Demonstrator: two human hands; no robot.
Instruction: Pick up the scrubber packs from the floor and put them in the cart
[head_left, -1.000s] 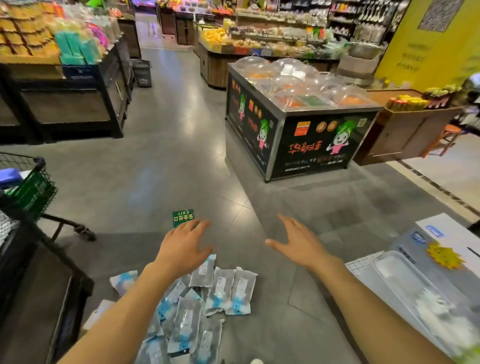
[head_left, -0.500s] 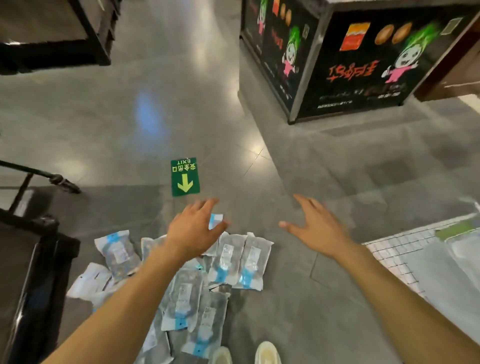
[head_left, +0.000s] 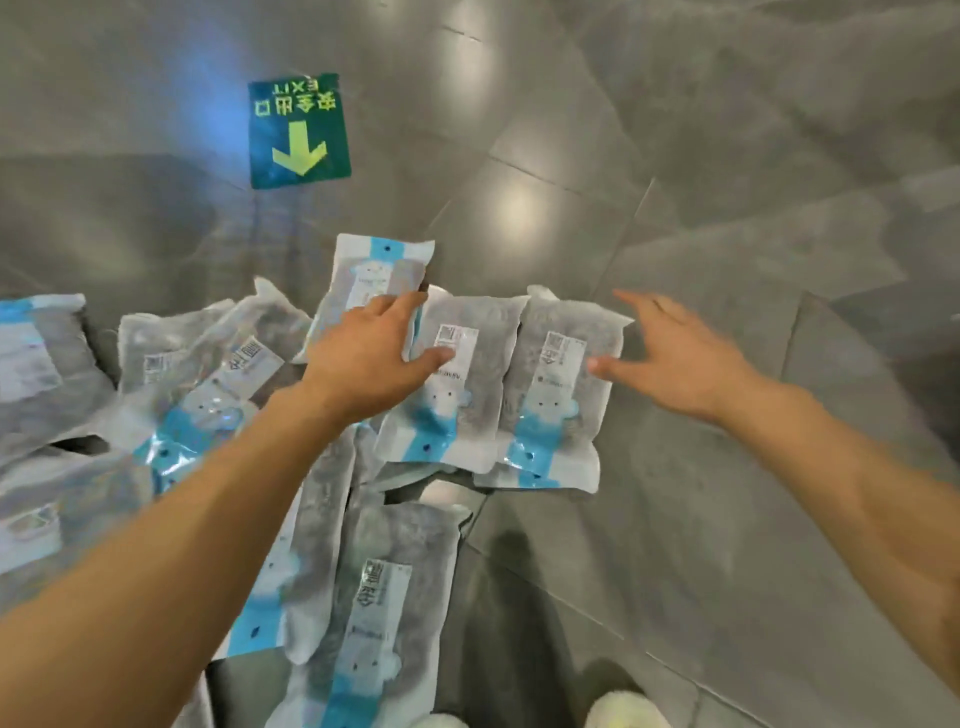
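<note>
Head view: both your hands, left (head_left: 371, 358) and right (head_left: 680, 358), are spread open over the packs (head_left: 462, 384). They look light, crinkly and slippery, so pinch an edge.

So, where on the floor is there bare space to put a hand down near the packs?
Bare tile lies right of the rightmost scrubber pack, under the right hand, and between the green exit sticker and the top pack. Left of the left hand the packs overlap densely.

Both hands (head_left: 675, 358) spread over scrubber packs (head_left: 462, 384).
</note>
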